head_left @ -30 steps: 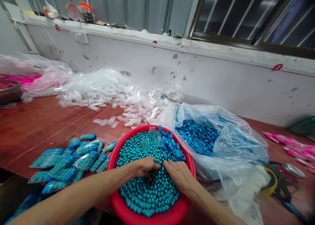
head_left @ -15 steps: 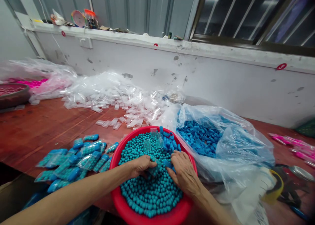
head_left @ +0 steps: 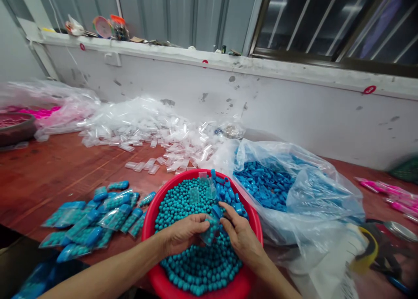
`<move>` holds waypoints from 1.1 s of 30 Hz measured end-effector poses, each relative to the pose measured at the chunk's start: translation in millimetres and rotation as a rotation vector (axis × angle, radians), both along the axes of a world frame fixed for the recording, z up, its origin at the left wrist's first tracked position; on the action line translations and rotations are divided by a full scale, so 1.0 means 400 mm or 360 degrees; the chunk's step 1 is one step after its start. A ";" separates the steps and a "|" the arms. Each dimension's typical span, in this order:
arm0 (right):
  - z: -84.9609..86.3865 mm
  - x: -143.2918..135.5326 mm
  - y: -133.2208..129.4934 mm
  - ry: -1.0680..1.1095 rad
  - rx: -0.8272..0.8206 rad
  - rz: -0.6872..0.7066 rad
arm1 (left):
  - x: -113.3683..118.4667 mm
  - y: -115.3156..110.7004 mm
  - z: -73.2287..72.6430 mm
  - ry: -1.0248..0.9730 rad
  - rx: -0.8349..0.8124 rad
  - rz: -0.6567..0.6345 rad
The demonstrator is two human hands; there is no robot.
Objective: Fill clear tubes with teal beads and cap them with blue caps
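A red basin [head_left: 150,229] holds many teal beads [head_left: 178,194], with blue caps [head_left: 231,194] at its upper right and a few clear cases lying on the beads. Over the middle of the basin, my left hand [head_left: 187,232] grips a clear case filled with teal beads [head_left: 209,234]. My right hand [head_left: 241,232] pinches a blue cap [head_left: 217,212] right at the upper end of that case. Whether cap and case touch is hard to tell.
Bead-filled cases with blue caps [head_left: 115,216] lie left of the basin. Clear empty cases [head_left: 176,137] are heaped behind it. A plastic bag of blue caps [head_left: 266,181] stands at the right, pink pieces [head_left: 388,192] farther right. A brown bowl [head_left: 19,131] sits far left.
My left hand has lifted the filled case out of the beads. My right hand has brought the blue cap to it, and both hands are closer together.
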State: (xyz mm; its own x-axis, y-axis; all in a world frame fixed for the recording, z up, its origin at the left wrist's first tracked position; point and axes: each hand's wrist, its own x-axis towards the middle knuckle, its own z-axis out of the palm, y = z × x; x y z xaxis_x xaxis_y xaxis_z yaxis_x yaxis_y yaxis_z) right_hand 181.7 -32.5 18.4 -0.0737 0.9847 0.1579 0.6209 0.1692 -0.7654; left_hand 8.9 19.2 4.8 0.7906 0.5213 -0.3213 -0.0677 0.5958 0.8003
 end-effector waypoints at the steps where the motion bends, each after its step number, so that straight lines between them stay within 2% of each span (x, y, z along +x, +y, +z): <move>1: 0.003 -0.002 -0.003 0.0046 -0.0022 -0.0010 | -0.003 -0.004 -0.003 -0.0025 0.0020 0.0001; 3: 0.010 -0.005 -0.009 0.0076 -0.0007 0.0006 | -0.006 -0.014 -0.007 -0.0026 0.0086 0.0021; 7: 0.032 -0.009 -0.020 0.0009 0.0079 0.0191 | 0.003 -0.040 -0.005 0.0014 0.0269 0.0130; 11: 0.054 -0.013 -0.021 0.0079 0.0017 0.0227 | 0.013 -0.062 0.004 -0.0007 0.0280 0.0255; 15: 0.058 -0.021 -0.017 0.0109 -0.0050 0.0256 | 0.015 -0.074 0.008 0.0059 0.0286 0.0398; 23: 0.065 -0.018 -0.018 -0.0114 -0.0049 0.0483 | 0.007 -0.082 0.015 0.0296 0.0490 0.0459; 27: 0.053 -0.019 -0.022 -0.0251 0.0065 0.0409 | 0.013 -0.074 0.016 0.0266 0.0512 0.0512; 33: 0.022 -0.016 -0.021 -0.0257 0.0053 0.0524 | 0.017 -0.076 0.001 0.0412 0.0702 0.0480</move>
